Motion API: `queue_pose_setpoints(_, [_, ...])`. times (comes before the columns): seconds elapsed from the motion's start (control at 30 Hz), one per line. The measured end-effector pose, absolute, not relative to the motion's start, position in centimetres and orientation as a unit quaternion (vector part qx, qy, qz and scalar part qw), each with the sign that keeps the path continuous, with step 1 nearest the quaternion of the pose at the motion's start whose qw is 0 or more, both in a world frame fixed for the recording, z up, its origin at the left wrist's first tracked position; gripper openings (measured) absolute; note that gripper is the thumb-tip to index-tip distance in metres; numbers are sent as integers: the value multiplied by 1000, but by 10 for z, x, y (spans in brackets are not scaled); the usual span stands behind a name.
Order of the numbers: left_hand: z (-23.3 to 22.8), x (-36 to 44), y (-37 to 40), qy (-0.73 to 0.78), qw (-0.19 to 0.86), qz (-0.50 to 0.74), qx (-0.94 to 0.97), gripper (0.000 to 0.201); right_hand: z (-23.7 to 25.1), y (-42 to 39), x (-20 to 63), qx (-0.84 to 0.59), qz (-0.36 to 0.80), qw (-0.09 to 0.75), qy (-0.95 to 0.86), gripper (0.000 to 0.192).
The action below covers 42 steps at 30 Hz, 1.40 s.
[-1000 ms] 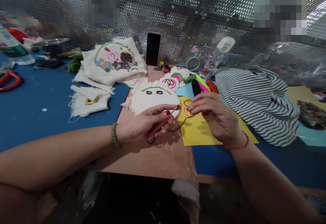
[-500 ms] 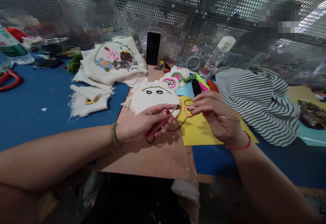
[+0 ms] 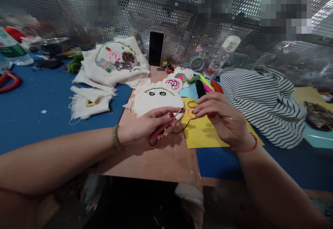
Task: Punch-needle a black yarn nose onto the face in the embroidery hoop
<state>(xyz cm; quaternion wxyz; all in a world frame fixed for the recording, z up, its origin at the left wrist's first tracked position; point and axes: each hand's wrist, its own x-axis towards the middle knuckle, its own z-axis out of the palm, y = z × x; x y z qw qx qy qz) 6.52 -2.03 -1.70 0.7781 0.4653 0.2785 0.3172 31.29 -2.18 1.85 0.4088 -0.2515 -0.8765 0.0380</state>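
Note:
My left hand (image 3: pixel 145 122) is closed around a punch needle (image 3: pixel 159 131) with a pinkish-red handle, its metal tip pointing up and right. Facing it, my right hand (image 3: pixel 225 119) pinches a thin wire (image 3: pixel 196 110), which looks like a needle threader, close to that tip. Whether the wire passes into the tip is too small to tell. Black yarn (image 3: pixel 185 127) loops from below the handle toward the right hand. Behind my left hand lies a white embroidery hoop piece (image 3: pixel 158 103) with two black eye shapes and a green stitched arc, its lower part hidden by that hand.
Yellow paper (image 3: pixel 208 135) lies under my right hand, near colored yarn bundles (image 3: pixel 206 84). A striped cloth (image 3: pixel 262 100) is at right. Embroidered fabric (image 3: pixel 117 62), a small frayed patch (image 3: pixel 91 102) and red-handled scissors (image 3: pixel 11 81) are at left. A phone (image 3: pixel 156 48) stands against the mesh.
Both hands keep almost the same pose, with the needle tip and the wire still close together. The view has shifted very slightly.

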Motion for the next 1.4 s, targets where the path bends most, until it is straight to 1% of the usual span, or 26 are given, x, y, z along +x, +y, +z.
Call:
queue_pose_setpoints(0.33, [-12, 67, -20, 294, 774, 300, 474, 51, 20, -22, 312, -244, 18, 386, -890, 27])
queue_pose_setpoints(0.43, [-11, 68, -21, 296, 769, 305, 478, 47, 19, -21, 312, -237, 7, 381, -894, 25])
queue_pose_setpoints(0.67, [-11, 68, -21, 267, 770, 306, 492, 44, 21, -22, 312, -230, -1, 380, -896, 25])
queue_pose_setpoints(0.83, [-9, 67, -20, 272, 768, 299, 496, 41, 19, -22, 312, -231, 14, 390, -891, 24])
queue_pose_setpoints(1.03, [-6, 66, -22, 275, 786, 297, 467, 43, 18, -22, 313, -234, 38, 408, -882, 23])
queue_pose_setpoints(1.23, [-3, 65, -22, 281, 805, 290, 434, 42, 17, -22, 313, -235, 69, 440, -864, 26])
queue_pose_setpoints(1.4, [-8, 65, -20, 273, 803, 285, 446, 44, 16, -21, 313, -235, 90, 435, -865, 26])
